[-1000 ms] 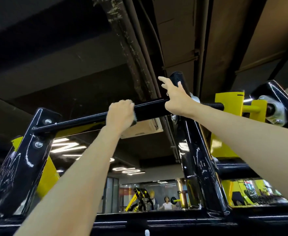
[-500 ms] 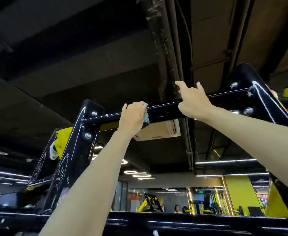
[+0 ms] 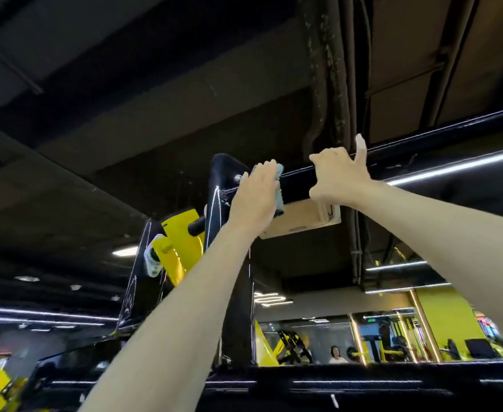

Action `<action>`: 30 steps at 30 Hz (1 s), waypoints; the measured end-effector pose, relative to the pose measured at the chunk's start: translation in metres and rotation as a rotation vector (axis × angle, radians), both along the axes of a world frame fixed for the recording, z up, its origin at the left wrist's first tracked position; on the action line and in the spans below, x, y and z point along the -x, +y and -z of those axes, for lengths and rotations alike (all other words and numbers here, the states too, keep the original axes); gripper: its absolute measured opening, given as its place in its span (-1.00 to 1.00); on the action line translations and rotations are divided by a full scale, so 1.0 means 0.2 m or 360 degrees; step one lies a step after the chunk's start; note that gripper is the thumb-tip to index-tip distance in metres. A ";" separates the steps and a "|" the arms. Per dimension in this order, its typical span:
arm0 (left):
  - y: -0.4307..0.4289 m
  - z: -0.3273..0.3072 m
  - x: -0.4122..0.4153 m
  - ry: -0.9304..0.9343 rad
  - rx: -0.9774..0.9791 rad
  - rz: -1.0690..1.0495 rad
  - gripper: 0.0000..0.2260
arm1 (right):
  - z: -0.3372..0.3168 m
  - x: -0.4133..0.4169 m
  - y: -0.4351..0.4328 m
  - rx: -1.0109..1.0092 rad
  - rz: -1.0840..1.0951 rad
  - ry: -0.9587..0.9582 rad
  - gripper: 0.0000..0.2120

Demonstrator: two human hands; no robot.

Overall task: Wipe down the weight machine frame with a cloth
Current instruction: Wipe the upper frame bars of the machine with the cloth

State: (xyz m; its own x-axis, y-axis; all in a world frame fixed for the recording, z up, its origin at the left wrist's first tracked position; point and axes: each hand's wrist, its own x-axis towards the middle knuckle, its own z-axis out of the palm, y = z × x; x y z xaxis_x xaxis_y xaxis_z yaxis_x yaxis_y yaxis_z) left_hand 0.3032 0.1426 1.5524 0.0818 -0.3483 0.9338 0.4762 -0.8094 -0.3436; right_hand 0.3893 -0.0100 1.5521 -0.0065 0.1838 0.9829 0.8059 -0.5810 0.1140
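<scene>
The glossy black steel weight machine frame (image 3: 238, 307) fills the middle of the view, seen from below against a dark ceiling, with a wide black beam (image 3: 363, 379) running level along the bottom edge. Its long black top crossbar (image 3: 422, 150) has its long axis slanting from the corner joint at lower left up to the right edge of the picture, the right end higher. A black upright post drops from that joint, and just left of it sit bright yellow metal plates (image 3: 181, 233). A flat beige box-shaped ceiling unit (image 3: 303, 218) shows just under the crossbar, behind both hands. Both bare arms reach up from below. The left hand (image 3: 254, 200) is curled over the crossbar right beside the corner joint and grips a small blue-grey fuzzy cloth (image 3: 279, 188) against the bar; the cloth's edge sticks out on the hand's right side, draped over the bar's front. The right hand (image 3: 336, 176) is wrapped around the crossbar just to the right of the cloth, one finger (image 3: 361, 150) raised straight up above the bar.
</scene>
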 end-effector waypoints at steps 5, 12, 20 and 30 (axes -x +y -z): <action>0.08 -0.01 0.08 -0.0239 0.0153 -0.0144 -0.76 | -0.06 0.01 0.03 0.0021 0.0122 -0.0024 -0.44; -0.01 0.01 0.07 0.0084 -0.0015 0.0143 -0.71 | -0.07 0.01 0.03 -0.0042 0.0129 -0.0018 -0.63; -0.14 0.01 -0.09 0.0184 -0.0127 0.0288 -0.63 | -0.08 -0.02 0.04 -0.0084 0.0220 -0.0117 -0.68; -0.19 0.09 -0.11 0.0115 -0.0019 0.0255 -0.50 | -0.05 -0.01 0.04 -0.0071 0.0333 -0.0172 -0.62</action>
